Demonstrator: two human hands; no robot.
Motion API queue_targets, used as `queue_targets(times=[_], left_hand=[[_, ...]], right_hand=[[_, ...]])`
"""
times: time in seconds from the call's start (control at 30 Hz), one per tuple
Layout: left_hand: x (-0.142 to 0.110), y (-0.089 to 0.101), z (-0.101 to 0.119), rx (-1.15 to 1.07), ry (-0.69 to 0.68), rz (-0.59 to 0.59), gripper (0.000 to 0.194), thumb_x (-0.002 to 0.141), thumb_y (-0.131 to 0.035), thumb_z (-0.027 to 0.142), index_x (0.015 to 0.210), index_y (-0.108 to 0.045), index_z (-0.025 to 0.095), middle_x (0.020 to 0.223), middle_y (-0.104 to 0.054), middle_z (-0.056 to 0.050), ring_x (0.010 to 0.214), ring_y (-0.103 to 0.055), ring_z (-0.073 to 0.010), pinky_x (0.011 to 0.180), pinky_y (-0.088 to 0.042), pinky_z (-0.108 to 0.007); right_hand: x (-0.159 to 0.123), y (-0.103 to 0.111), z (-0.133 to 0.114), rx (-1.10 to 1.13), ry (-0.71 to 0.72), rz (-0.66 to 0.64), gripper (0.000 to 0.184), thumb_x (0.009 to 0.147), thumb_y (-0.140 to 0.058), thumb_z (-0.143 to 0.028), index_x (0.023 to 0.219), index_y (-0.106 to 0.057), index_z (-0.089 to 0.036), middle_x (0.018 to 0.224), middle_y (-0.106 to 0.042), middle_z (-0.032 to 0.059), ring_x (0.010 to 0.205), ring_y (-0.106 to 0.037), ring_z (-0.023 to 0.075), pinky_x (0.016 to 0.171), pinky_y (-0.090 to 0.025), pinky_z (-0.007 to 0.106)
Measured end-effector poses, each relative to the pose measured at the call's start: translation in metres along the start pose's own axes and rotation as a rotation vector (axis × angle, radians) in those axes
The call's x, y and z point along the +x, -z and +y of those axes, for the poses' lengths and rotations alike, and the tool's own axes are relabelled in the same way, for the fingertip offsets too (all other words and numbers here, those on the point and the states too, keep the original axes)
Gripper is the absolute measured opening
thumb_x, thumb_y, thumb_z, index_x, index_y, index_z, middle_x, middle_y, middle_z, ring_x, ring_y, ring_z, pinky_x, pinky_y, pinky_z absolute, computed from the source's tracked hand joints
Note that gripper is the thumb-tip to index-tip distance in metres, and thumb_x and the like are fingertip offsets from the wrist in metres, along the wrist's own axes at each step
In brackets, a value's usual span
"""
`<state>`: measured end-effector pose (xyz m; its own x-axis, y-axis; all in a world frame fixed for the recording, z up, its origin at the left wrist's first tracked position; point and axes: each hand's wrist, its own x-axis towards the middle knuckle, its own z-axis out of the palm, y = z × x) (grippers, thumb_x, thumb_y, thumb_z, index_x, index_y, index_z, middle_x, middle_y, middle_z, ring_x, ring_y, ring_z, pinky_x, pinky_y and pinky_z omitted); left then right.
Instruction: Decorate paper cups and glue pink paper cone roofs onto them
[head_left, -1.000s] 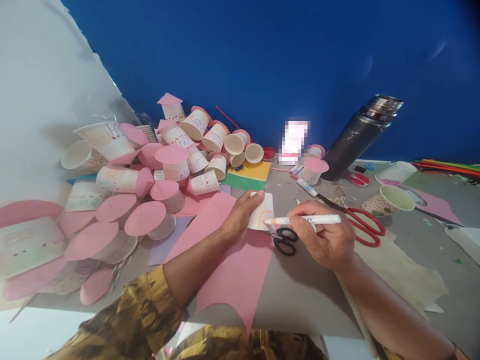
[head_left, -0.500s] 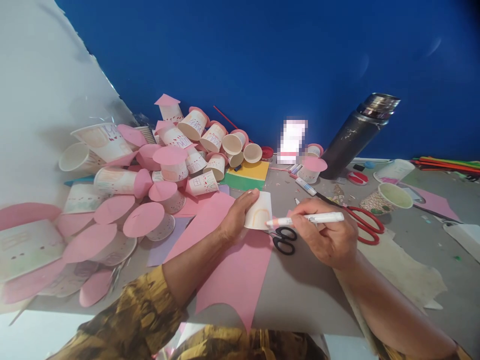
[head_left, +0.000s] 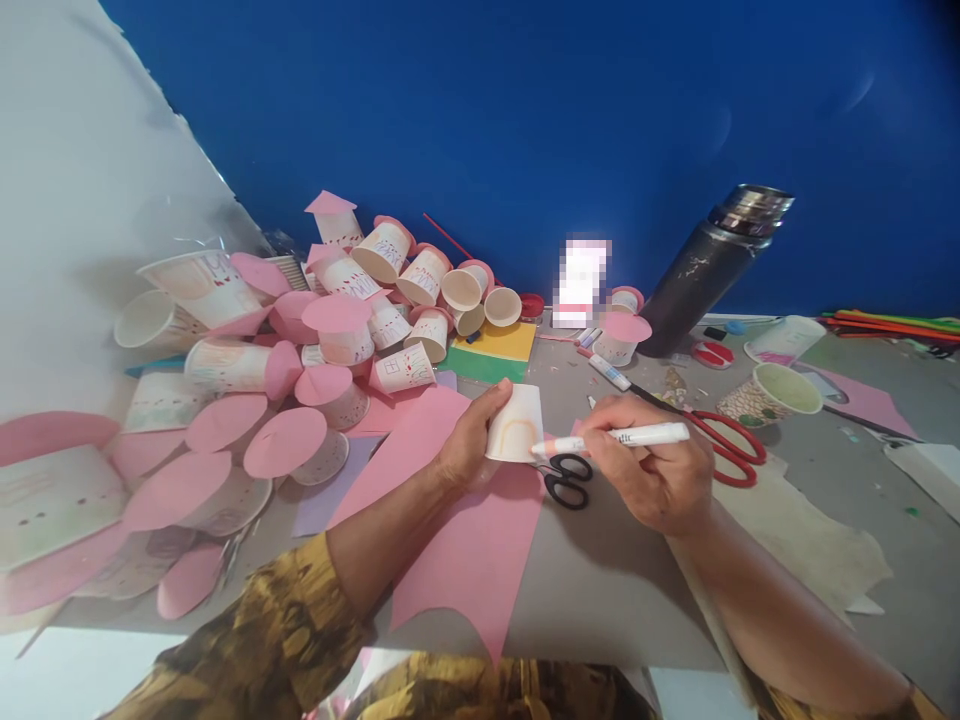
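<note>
A small white paper cup is gripped from its left side by my left hand, rim end toward me. An orange arch outline is drawn on its side. My right hand holds a white marker in a writing grip, its orange tip at the cup near the arch's right foot. Below both lies a large sheet of pink paper with curved cut-outs. Black-handled scissors rest just right of the cup, their blades mostly hidden.
Many decorated cups with pink paper tops are piled at the left. A dark flask leans by the blue wall. Red-handled scissors, a patterned cup and cream scrap material lie at the right.
The view has shifted very slightly. The marker tip stays at the arch's lower right, and both hands keep their holds.
</note>
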<state>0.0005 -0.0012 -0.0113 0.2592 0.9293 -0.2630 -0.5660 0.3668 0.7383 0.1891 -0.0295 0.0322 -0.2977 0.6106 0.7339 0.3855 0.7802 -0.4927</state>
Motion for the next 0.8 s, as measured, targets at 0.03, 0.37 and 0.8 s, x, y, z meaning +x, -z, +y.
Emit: queue_targets(times=[0.03,0.37,0.8], left_hand=[[-0.0002,-0.0001,-0.0002,0.005,0.000,-0.008,0.038,0.078,-0.075,0.052,0.082,-0.062,0.017,0.062,-0.058,0.000,0.053,-0.059,-0.0175,0.051,-0.049,-0.029],[0.0006,0.0034,-0.0056,0.095,-0.093,0.003,0.042,0.073,-0.079,0.054,0.086,-0.064,0.017,0.070,-0.060,-0.001,0.059,-0.058,-0.0157,0.053,-0.047,-0.027],[-0.0014,0.0011,-0.0032,0.115,-0.080,-0.016,0.044,0.072,-0.078,0.057,0.084,-0.062,0.017,0.069,-0.058,-0.001,0.058,-0.056,-0.0162,0.053,-0.046,-0.028]], right_hand=[[0.0000,-0.0004,-0.0003,-0.019,-0.003,0.027,0.010,0.093,-0.058,-0.017,0.085,-0.063,-0.021,0.070,-0.066,-0.0003,0.056,-0.058,0.0129,0.054,-0.044,0.027],[0.0000,-0.0030,-0.0035,-0.029,0.039,-0.016,0.011,0.092,-0.057,-0.015,0.084,-0.061,-0.021,0.068,-0.064,0.0003,0.057,-0.057,0.0141,0.056,-0.045,0.028],[0.0015,-0.0011,-0.0033,-0.029,0.003,-0.039,0.012,0.093,-0.055,-0.017,0.084,-0.061,-0.021,0.068,-0.064,0.0002,0.058,-0.058,0.0143,0.056,-0.046,0.028]])
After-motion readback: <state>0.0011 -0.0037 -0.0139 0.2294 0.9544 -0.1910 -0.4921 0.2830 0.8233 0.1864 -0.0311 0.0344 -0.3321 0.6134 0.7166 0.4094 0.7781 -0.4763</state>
